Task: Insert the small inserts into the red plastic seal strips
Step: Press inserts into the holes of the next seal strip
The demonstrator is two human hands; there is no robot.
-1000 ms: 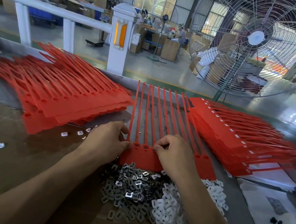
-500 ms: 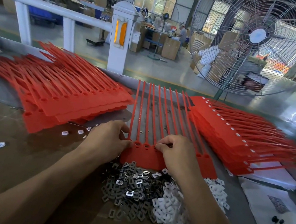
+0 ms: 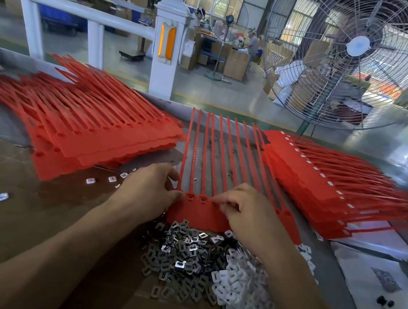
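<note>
A red seal strip sheet (image 3: 200, 213) lies flat in front of me, its thin tails (image 3: 220, 154) pointing away. My left hand (image 3: 148, 193) pinches the sheet's left top corner at the first slot. My right hand (image 3: 244, 211) rests on the sheet's middle, fingertips pressed on a slot; whether a small insert is under them is hidden. Two slots (image 3: 196, 198) between the hands show. Just below the sheet is a heap of grey metal inserts (image 3: 179, 257) and white plastic inserts (image 3: 237, 288).
A stack of red strip sheets with open slots (image 3: 91, 137) lies at the left, another with white inserts in its slots (image 3: 322, 190) at the right. Loose inserts (image 3: 1, 197) dot the brown board. White papers (image 3: 375, 280) lie right; a large fan (image 3: 359, 53) stands behind.
Both hands stay on the sheet. The right hand's fingertips have shifted slightly along the row of slots; the left hand keeps its pinch on the left corner.
</note>
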